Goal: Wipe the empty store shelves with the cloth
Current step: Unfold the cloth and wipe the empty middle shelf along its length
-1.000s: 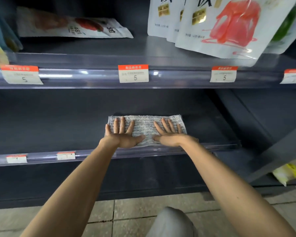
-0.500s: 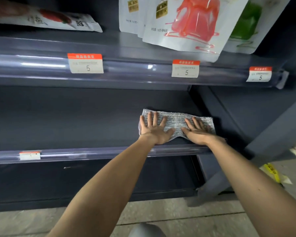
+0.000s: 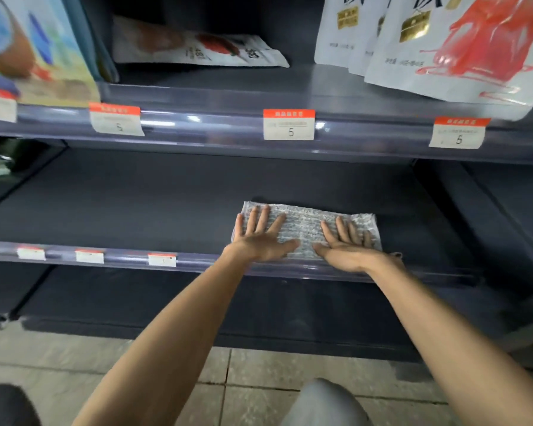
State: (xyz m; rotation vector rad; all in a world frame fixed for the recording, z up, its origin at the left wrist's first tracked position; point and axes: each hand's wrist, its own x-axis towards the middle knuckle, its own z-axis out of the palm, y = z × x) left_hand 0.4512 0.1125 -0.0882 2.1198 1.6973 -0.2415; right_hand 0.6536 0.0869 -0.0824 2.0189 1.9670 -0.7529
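A grey-white woven cloth (image 3: 305, 227) lies spread flat on the dark empty middle shelf (image 3: 120, 210), close to its front rail and right of centre. My left hand (image 3: 260, 238) presses flat on the cloth's left part, fingers spread and pointing into the shelf. My right hand (image 3: 346, 245) lies flat on the cloth's right part in the same way. Neither hand grips the cloth; both palms rest on it. The cloth's near edge is hidden under my palms.
The shelf above (image 3: 228, 87) holds white snack bags (image 3: 443, 50), a flat bag (image 3: 197, 47) and a box at the left (image 3: 34, 47), with price tags (image 3: 289, 124) on its rail. A dark side panel (image 3: 490, 216) closes the shelf on the right. A bottom shelf (image 3: 166, 302) and tiled floor (image 3: 259, 373) lie below.
The cloth and both hands slid right to the shelf's right end, then back left away from the side panel. The view has swung left with them.
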